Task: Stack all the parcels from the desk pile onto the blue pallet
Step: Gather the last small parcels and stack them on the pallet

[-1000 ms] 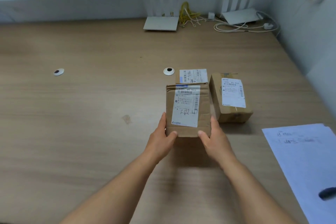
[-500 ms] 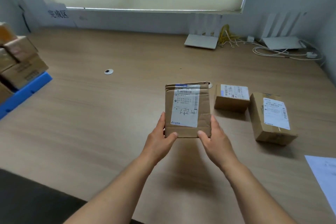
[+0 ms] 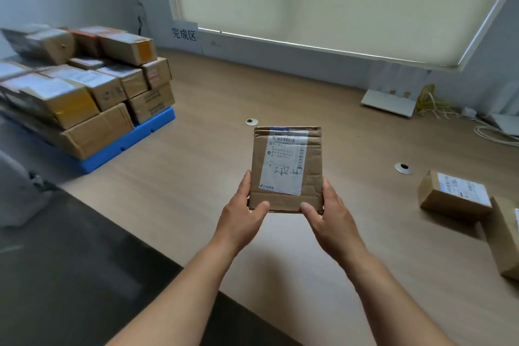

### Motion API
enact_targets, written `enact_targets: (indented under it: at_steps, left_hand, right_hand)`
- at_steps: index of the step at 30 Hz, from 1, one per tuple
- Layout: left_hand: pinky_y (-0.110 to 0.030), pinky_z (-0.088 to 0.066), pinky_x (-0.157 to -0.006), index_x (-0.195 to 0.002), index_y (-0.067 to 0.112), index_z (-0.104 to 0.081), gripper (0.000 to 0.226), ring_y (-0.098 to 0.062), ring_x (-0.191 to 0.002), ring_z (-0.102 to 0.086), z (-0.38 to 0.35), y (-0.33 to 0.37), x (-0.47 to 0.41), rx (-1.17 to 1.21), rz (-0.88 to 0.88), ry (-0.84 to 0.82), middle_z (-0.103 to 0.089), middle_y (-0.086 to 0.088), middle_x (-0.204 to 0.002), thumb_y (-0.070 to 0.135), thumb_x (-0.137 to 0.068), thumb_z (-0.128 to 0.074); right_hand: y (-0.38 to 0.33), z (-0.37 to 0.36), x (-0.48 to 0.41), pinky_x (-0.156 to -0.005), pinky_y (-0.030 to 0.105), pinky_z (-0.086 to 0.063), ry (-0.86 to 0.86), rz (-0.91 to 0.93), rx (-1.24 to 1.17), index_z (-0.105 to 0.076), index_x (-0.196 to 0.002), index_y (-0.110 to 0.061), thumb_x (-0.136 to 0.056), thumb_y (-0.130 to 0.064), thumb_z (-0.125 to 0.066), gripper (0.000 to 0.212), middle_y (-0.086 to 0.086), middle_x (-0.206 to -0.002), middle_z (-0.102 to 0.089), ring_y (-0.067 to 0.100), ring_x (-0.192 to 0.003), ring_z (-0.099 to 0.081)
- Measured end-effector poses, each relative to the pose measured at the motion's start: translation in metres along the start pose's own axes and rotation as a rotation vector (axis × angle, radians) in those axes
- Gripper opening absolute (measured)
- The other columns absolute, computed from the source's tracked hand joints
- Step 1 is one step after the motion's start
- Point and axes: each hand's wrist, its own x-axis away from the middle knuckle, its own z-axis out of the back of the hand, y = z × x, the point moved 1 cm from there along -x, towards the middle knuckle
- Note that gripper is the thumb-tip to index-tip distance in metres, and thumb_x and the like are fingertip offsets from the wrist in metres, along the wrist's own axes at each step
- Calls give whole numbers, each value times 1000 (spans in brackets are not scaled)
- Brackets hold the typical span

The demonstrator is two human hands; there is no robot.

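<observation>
At the far left, a blue plastic pallet (image 3: 132, 139) is seen on the light wooden desk (image 3: 280, 93), loaded with stacked brown cardboard parcels (image 3: 84, 87). Well to its right, a flat brown cardboard parcel with a white shipping label (image 3: 286, 168) is held clear of the desk. Its lower left corner is clamped by the left hand (image 3: 241, 213), thumb on the front; its lower right corner is clamped likewise by the right hand (image 3: 328, 216). Further right, a small labelled brown box (image 3: 452, 196) and a second brown box (image 3: 505, 236) are lying close together.
</observation>
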Motion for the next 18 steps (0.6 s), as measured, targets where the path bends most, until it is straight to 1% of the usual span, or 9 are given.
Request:
enact_targets:
  at_steps: [4,7,9,11,13,18]
  left_hand:
    - [-36,-46,-99,-147,42,-10,68,-13,-123,-48,60,-25,5,-1,-8,78,-45,8,-140,26,-95,-52]
    - [-32,-46,-97,-147,38,-14,65,-11,-121,-47,106,-44,9,10,14,144,-44,9,-140,28,-95,-51]
    - [-23,-45,-88,-145,34,-19,61,-8,-113,-47,138,-54,12,10,24,205,-47,10,-135,29,-95,-52]
    - [-15,-40,-79,-142,31,-24,55,-5,-108,-46,168,-61,14,6,27,254,-50,12,-126,30,-95,-52]
    - [-11,-36,-73,-138,29,-28,50,-4,-106,-46,198,-64,15,3,27,294,-49,15,-117,30,-94,-52]
    - [-20,-38,-83,-139,28,-32,48,-6,-110,-46,257,-71,8,-7,-10,368,-48,15,-115,32,-95,-51]
  right_hand:
    - [-53,-45,-5,-93,32,-46,-22,105,-22,-27,-145,-25,-92,-28,-57,62,-1,-129,-53,15,-109,-51]
    - [-89,-78,-8,-93,34,-48,-47,167,-37,-27,-145,-27,-90,-32,-59,64,-2,-130,-52,13,-110,-51]
    - [-115,-99,-10,-94,33,-47,-69,205,-51,-24,-146,-29,-87,-36,-62,71,-2,-132,-50,11,-113,-48]
    - [-140,-117,-10,-95,32,-46,-92,246,-84,-23,-146,-31,-83,-37,-67,78,-2,-134,-46,10,-116,-44]
    - [-163,-135,-14,-98,34,-45,-111,274,-121,-23,-146,-32,-80,-35,-71,81,-1,-135,-44,10,-117,-43]
    - [-206,-167,-32,-99,35,-45,-122,342,-136,-23,-147,-29,-82,-26,-69,80,1,-131,-45,9,-114,-42]
